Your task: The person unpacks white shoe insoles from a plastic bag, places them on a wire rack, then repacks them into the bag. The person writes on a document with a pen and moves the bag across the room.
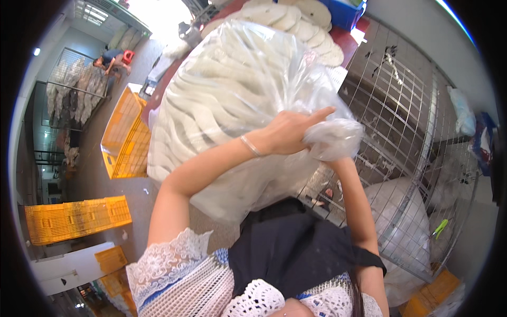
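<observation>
A large clear plastic bag [232, 105] stuffed with stacked white oval pads fills the middle of the view, held up in front of my chest. My left hand [288, 132], a thin bracelet on its wrist, clasps the gathered neck of the bag with the index finger stretched out toward the right. The bunched neck [335, 138] sits just right of that hand. My right hand [338, 158] comes up from below and is wrapped in that bunched plastic, so only the wrist shows clearly.
Yellow slatted crates [124, 137] lie on the floor at left, with another [79, 216] lower down. A wire cage cart [406, 116] stands at right with a filled white bag [401, 211] inside. More white pads [306, 21] lie on a table behind. Another person [108, 58] bends over far left.
</observation>
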The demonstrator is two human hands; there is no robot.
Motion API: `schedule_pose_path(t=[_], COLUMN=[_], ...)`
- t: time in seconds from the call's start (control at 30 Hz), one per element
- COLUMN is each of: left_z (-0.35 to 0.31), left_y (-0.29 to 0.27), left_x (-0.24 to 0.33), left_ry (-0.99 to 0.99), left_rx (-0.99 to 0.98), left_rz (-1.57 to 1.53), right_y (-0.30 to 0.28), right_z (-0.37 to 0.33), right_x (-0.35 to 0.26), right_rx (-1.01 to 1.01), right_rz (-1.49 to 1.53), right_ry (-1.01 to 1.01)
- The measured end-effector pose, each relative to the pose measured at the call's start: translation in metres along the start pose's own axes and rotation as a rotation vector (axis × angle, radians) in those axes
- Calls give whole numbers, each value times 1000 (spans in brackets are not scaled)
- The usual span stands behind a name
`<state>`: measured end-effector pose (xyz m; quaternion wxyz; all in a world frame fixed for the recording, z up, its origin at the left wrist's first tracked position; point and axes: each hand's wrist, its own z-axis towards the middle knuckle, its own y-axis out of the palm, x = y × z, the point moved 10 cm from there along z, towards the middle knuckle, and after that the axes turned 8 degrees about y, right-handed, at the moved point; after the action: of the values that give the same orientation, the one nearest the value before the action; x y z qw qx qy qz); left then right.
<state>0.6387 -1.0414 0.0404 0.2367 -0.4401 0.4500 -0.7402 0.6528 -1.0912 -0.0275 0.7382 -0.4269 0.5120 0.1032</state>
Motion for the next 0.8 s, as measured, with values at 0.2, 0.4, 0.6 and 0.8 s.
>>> schedule_pose_path(t=[0.2, 0.4, 0.6, 0.8], left_z=[-10, -43, -37, -43], left_y=[15, -25, 13, -1], left_x=[-10, -49, -104, -102], left_ry=[-195, -247, -326, -848], left_rx=[93, 175, -586, -156], left_rz=[273, 427, -14, -662], right_y=[18, 18, 14, 8], right_z=[12, 20, -1, 9], right_x=[50, -5, -36, -49], right_rx=[280, 288, 358, 390], right_rz=[1125, 859, -809, -852], right_ry=[383, 126, -87, -333])
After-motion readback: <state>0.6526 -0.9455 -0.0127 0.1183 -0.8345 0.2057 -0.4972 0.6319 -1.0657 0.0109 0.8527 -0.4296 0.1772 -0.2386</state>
